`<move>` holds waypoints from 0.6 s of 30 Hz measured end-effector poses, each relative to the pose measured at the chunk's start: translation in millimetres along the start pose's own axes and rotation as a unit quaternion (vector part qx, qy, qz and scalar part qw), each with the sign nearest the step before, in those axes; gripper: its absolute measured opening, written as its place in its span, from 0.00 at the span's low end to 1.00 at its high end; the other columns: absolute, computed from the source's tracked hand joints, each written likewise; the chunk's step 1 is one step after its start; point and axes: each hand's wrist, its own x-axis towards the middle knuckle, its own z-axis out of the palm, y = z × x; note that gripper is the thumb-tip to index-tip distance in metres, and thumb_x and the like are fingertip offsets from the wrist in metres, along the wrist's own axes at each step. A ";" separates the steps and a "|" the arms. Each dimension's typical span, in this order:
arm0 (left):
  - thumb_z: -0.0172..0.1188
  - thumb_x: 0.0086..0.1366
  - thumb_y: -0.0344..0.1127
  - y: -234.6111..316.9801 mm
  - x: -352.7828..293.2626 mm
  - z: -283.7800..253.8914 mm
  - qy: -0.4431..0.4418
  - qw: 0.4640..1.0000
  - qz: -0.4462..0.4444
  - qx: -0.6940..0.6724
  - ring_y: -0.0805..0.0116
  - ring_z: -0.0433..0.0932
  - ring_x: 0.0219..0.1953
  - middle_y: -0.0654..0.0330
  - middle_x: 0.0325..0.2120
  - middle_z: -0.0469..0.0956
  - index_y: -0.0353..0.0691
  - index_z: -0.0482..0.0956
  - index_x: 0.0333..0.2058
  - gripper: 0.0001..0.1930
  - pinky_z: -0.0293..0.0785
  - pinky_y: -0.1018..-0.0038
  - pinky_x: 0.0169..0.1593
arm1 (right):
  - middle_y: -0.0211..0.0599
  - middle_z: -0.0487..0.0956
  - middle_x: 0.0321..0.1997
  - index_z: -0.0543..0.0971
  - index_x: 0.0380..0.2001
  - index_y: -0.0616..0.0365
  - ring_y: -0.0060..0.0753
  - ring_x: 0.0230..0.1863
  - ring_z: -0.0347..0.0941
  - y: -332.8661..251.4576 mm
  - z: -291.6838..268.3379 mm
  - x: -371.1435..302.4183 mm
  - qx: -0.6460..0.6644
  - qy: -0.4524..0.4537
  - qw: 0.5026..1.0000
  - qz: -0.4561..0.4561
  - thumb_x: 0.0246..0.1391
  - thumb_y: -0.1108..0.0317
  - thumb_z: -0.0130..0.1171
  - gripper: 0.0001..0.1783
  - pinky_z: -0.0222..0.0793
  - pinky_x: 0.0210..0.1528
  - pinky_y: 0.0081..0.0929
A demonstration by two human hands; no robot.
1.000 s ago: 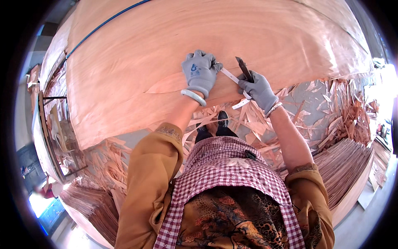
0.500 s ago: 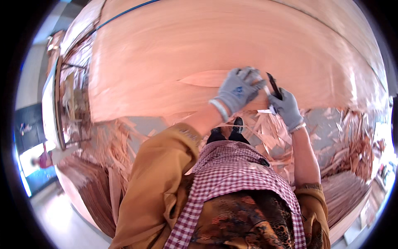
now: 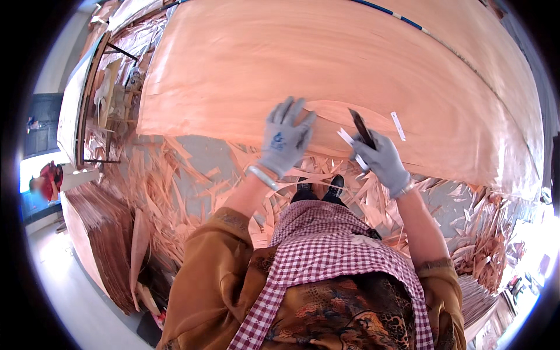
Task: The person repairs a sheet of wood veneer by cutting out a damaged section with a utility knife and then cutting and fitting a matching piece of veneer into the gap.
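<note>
Head view: left hand, spread wide over wood sheet, contact unclear; right hand, closed round dark cutter and white tape.

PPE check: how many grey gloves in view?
2: on the left hand, over the wood sheet, and on the right hand, holding a dark tool. Far person: hands unclear.

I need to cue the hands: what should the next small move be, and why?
Probably bring the left hand to the free end of the white tape. The left hand looks empty, fingers spread, while the right hand holds both the knife and the tape, whose end sticks out on the left hand's side.
</note>
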 end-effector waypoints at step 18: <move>0.52 0.61 0.42 -50.1 -0.6 8.3 -0.001 0.999 0.043 0.016 0.59 0.67 0.56 0.59 0.53 0.70 0.44 0.71 0.52 0.21 0.59 0.62 0.59 | 0.34 0.74 0.21 0.69 0.32 0.62 0.19 0.18 0.70 -13.2 69.9 126.1 -0.058 -0.005 0.998 0.012 0.54 0.70 0.55 0.08 0.61 0.14 0.15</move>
